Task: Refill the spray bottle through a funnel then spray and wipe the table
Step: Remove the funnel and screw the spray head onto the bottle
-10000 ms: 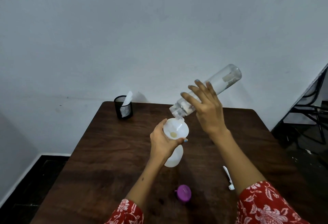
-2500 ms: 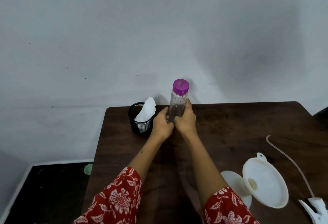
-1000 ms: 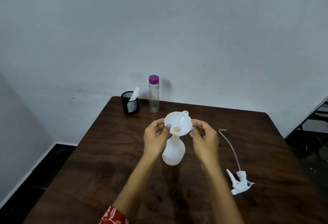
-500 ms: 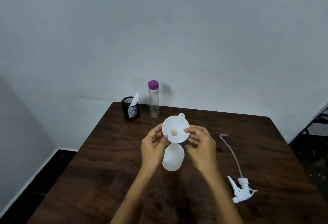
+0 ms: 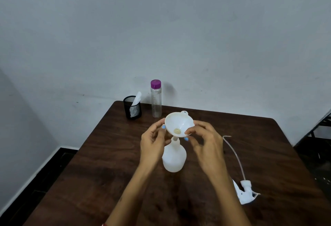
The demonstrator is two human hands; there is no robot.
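A white spray bottle (image 5: 174, 157) stands uncapped at the middle of the dark wooden table (image 5: 100, 163). A white funnel (image 5: 179, 124) is held just above its neck, with the spout tip at the opening. My left hand (image 5: 153, 143) pinches the funnel's left rim and my right hand (image 5: 206, 139) pinches its right rim. The white trigger head (image 5: 245, 191) with its long dip tube lies on the table to the right. A clear bottle with a purple cap (image 5: 156, 98) stands upright at the table's back edge.
A black mesh cup (image 5: 132, 107) with a white cloth in it stands at the back left, next to the clear bottle. A wall rises right behind the table. A dark chair frame (image 5: 322, 123) is at the far right.
Ten seconds ago the clear bottle was being poured into the funnel; it then got capped and set at the back. Within the last second both hands have lifted and tilted the funnel on the neck.
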